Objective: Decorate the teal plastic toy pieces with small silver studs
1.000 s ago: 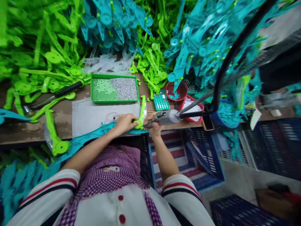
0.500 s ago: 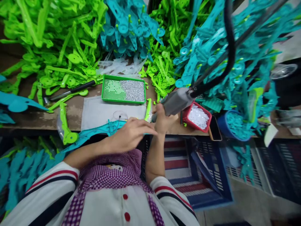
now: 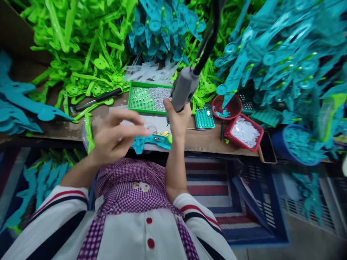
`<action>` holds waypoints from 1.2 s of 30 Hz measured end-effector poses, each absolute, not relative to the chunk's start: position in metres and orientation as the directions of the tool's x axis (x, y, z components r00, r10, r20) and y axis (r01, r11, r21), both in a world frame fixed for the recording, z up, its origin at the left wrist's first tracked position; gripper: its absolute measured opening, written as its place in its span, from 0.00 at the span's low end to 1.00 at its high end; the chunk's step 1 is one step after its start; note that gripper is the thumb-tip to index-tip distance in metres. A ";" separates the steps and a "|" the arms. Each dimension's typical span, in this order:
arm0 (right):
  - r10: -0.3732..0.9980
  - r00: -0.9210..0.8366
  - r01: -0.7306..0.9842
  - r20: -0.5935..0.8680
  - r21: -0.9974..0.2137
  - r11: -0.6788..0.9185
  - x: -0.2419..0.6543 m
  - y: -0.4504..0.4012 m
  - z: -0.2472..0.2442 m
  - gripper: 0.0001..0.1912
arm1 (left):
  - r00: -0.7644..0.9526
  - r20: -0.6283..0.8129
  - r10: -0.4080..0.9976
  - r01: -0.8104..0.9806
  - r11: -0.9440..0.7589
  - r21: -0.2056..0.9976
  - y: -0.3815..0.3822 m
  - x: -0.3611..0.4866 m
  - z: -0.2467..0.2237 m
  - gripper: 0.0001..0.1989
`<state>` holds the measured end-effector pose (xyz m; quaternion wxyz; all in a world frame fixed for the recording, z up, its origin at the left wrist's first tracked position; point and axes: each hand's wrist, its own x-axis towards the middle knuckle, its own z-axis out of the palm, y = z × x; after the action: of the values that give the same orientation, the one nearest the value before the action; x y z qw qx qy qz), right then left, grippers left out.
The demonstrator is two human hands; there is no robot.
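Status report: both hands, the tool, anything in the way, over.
Right hand gripping grey power tool. Left hand blurred, grip unclear, near teal part. Green tray partly hidden behind tool.

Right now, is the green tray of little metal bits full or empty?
The green tray is partly filled: silvery bits cover its right part; the left shows bare holes.

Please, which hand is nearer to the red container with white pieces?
Right. The right hand, around the gray tool, is left of the red container; the left hand is farther left, blurred.
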<state>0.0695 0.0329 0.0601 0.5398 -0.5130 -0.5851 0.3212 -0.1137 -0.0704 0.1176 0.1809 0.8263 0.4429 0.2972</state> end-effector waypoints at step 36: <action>0.898 -0.328 0.691 0.292 -0.574 0.439 0.044 -0.113 -0.035 0.12 | 0.373 -0.082 0.924 0.793 -0.272 0.545 -0.019 -0.076 0.045 0.09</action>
<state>0.0438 -0.1127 -0.0349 0.2942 -0.4994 -0.7956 0.1762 -0.0756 -0.0186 0.0453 0.2582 0.7872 0.5454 0.1271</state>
